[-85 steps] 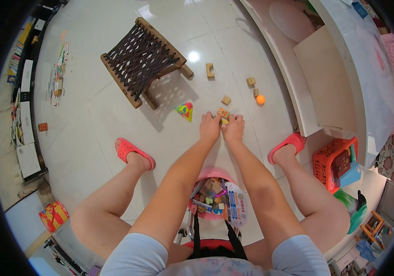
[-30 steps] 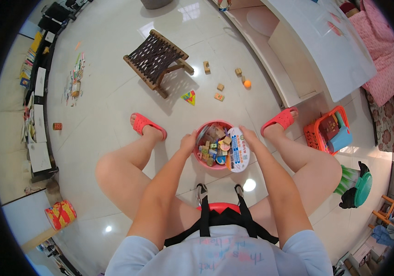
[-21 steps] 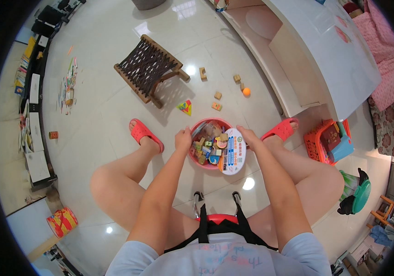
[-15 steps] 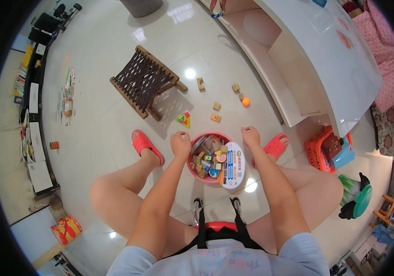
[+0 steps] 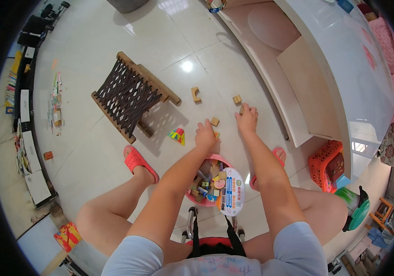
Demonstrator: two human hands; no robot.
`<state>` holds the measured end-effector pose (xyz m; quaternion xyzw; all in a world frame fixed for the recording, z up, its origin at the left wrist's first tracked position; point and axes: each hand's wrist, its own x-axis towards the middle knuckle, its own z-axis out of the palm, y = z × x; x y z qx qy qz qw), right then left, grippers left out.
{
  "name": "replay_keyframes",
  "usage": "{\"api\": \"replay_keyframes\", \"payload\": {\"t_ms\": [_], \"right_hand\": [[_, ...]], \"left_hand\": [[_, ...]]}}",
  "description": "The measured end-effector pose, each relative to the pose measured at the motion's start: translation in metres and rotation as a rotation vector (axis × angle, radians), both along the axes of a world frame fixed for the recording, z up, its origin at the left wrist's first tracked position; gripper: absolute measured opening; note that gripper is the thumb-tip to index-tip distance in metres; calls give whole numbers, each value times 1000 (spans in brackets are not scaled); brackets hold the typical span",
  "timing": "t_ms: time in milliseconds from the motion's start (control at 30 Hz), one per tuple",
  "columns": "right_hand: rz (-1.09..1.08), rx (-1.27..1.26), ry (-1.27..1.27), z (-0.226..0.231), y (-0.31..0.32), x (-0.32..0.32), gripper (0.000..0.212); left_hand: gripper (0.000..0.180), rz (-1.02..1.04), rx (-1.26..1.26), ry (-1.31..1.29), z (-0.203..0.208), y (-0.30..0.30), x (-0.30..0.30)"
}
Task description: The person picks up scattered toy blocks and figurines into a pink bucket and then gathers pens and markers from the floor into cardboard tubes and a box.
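Note:
My left hand reaches past the tub, low over the floor, its fingers apart. Just beyond its fingertips lies a wooden block, and a printed block shows partly from under the hand. Farther right, my right hand is down at the floor with curled fingers; what is beneath them is hidden. A small wooden block touches or nearly touches its fingertips, and another wooden block lies just beyond. Between my feet stands a pink tub full of toy blocks, its white oval lid leaning at the right side.
An arched wooden block and a colourful triangular piece lie on the floor. To the left is a wooden stool with a dark woven seat. A white cabinet borders the right, near an orange basket.
Both hands have moved forward from beside the tub to the loose blocks. The orange ball is now out of sight where my right hand is. The view has shifted slightly.

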<state>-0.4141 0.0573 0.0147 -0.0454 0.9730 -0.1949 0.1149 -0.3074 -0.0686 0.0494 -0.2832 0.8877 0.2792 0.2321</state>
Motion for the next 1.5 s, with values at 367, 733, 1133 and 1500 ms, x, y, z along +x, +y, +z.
{"api": "replay_keyframes", "payload": {"t_ms": [367,733,1133,1500], "right_hand": [[34,-233,170,9,-20,-25,34],[323,112,-67,22,-39,-24,37],[232,131,-308,12,-24,7,24],[-381,-599,-546,55,38,67,26]], "left_hand": [[70,-74,6,205,-31,-17,-11],[29,-260,-104,240,-23,-10,-2],[39,205,-47,323,-19,-55,40],[41,360,641,326,98,-40,55]]}}
